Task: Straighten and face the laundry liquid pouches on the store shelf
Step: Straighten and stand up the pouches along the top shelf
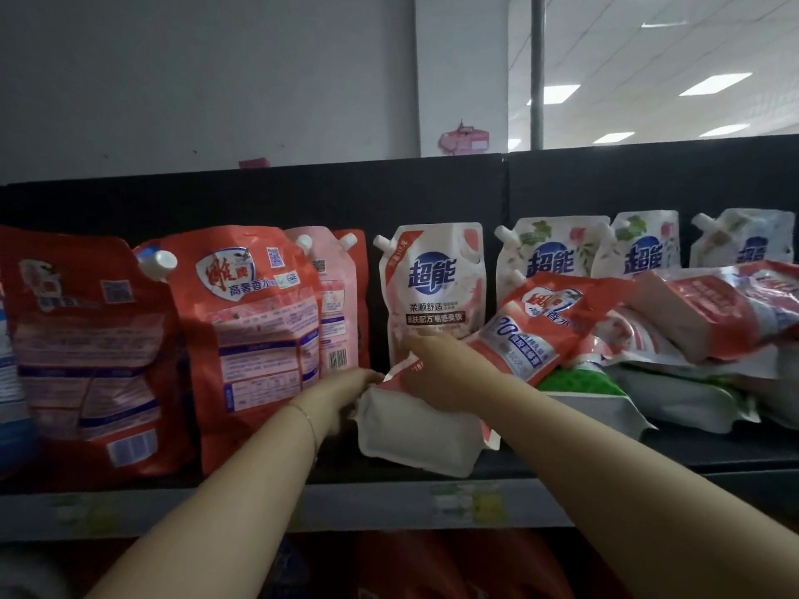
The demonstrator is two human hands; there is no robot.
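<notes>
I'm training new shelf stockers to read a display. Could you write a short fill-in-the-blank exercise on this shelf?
1. Both hands, left hand and right hand, grip a pouch lying on its ____.
2. The upright white pouch behind the hands has its spout at its top ____ corner.
3. The large red pouch left of the hands shows its ____ side, with a barcode.

Answers: side; left; back

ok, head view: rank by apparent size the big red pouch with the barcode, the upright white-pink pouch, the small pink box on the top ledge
1. Big red pouch, though nearer
2. Upright white-pink pouch
3. Small pink box, farthest back
</notes>
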